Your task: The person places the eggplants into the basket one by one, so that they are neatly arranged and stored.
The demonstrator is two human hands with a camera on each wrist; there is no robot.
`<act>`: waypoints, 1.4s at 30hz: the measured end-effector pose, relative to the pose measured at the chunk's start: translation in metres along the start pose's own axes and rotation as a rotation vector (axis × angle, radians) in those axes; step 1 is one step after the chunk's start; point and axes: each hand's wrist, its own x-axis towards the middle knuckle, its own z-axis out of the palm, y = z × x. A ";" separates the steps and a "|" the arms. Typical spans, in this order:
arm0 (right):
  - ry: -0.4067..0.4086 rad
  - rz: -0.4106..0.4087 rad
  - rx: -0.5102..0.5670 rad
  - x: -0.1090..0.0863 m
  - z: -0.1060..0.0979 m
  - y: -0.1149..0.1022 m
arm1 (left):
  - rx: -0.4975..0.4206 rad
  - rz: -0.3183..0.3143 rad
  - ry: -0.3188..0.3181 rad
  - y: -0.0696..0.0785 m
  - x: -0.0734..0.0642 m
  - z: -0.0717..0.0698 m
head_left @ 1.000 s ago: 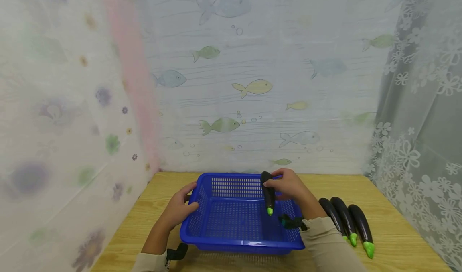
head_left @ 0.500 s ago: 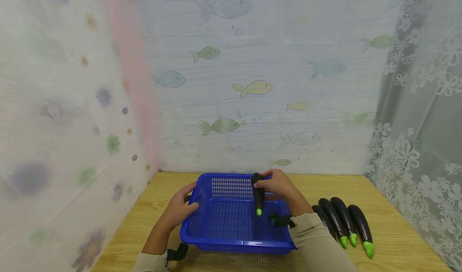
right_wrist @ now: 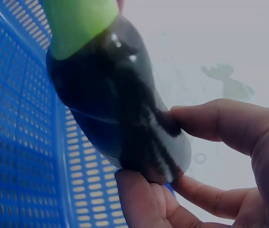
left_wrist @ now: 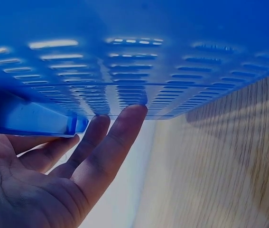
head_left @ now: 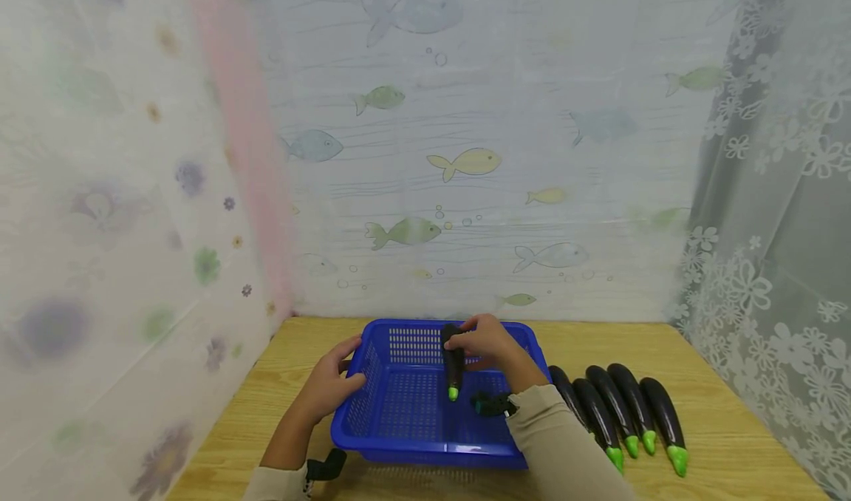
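Observation:
A dark eggplant (head_left: 453, 360) with a green stem end hangs over the blue plastic basket (head_left: 412, 405). My right hand (head_left: 488, 342) pinches it near its far, rounded end between thumb and fingers; the right wrist view shows the grip on the eggplant (right_wrist: 120, 99) up close. At the basket's left side, my left hand (head_left: 329, 383) holds the rim, thumb over the top edge. Seen from below in the left wrist view, fingertips (left_wrist: 134, 111) of that hand touch the slotted outer wall (left_wrist: 134, 76).
Several more eggplants (head_left: 605, 394) lie side by side on the wooden table (head_left: 718, 383), right of the basket and partly behind the right sleeve (head_left: 565, 442). A fish-patterned curtain (head_left: 479, 227) hangs behind the table, and a lace curtain (head_left: 778, 301) is at the right.
The right hand has moved left across the basket with the eggplant. More of the eggplants on the table show now as the sleeve moved off them. The left hand has stayed at the rim.

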 end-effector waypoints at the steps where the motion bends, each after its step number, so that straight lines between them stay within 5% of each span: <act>1: -0.002 0.001 -0.002 0.001 0.002 0.000 | 0.002 0.000 0.000 0.000 0.000 0.000; 18: -0.080 0.040 -0.029 0.013 0.042 0.007 | 0.020 0.030 -0.008 -0.001 0.003 0.000; 42: -0.154 0.071 -0.019 0.012 0.076 0.012 | -0.040 -0.007 -0.036 0.000 -0.001 -0.005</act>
